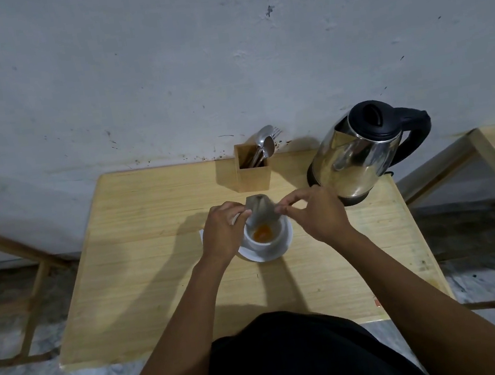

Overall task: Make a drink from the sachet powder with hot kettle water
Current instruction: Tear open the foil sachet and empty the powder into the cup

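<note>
Both forearms reached over the wooden surface, kettle waiting far right for pouring, while left hand and right hand each pinched the upended sachet so orange powder dropped into the saucered cup.

A pale wooden table stood against the wall. Near its middle sat a white saucer. At the far edge, a wooden box stood upright. To the right of it, near the far right corner, a steel kettle rested on its dark base, well apart from the saucer.
</note>
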The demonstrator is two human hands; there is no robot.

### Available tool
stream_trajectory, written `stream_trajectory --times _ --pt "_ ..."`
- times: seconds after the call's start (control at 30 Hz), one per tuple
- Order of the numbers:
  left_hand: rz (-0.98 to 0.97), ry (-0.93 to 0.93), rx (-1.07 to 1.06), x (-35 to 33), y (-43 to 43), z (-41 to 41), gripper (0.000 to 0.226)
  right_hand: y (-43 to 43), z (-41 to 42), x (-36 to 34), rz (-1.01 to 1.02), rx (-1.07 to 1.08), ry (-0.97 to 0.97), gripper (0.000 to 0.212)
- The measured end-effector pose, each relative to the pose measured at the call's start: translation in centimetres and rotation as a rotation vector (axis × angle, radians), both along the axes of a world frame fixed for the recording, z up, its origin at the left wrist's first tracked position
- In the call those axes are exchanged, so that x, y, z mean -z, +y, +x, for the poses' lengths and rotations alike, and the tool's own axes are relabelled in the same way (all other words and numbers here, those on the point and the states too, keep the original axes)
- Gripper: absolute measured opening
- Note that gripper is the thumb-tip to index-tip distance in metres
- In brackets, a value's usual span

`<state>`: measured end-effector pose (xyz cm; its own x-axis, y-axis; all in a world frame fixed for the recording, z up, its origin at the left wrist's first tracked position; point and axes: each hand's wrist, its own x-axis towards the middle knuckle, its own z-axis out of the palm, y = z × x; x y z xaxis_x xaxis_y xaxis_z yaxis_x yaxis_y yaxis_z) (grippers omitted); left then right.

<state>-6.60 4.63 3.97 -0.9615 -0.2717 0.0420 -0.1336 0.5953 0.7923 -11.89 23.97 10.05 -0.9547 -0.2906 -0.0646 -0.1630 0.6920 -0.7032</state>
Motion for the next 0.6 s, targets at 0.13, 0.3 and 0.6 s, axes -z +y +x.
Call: stream_trajectory --times 0.13,0.3,0.6 --pt "-0.011 0.000 0.003 -0.5 0.4 0.2 0.016 -0.1 0.2 0.5 -0.045 0.024 -0.047 0.011" --pt "0.011 -0.008 -0.019 -0.9 0.1 0.5 0.018 0.1 0.4 0.4 -0.047 0.027 -0.046 0.004" --pt "0.081 -0.047 -0.007 -1.2 0.2 0.7 0.017 0.5 1.2 0.1 -0.045 0.048 -0.005 0.004"
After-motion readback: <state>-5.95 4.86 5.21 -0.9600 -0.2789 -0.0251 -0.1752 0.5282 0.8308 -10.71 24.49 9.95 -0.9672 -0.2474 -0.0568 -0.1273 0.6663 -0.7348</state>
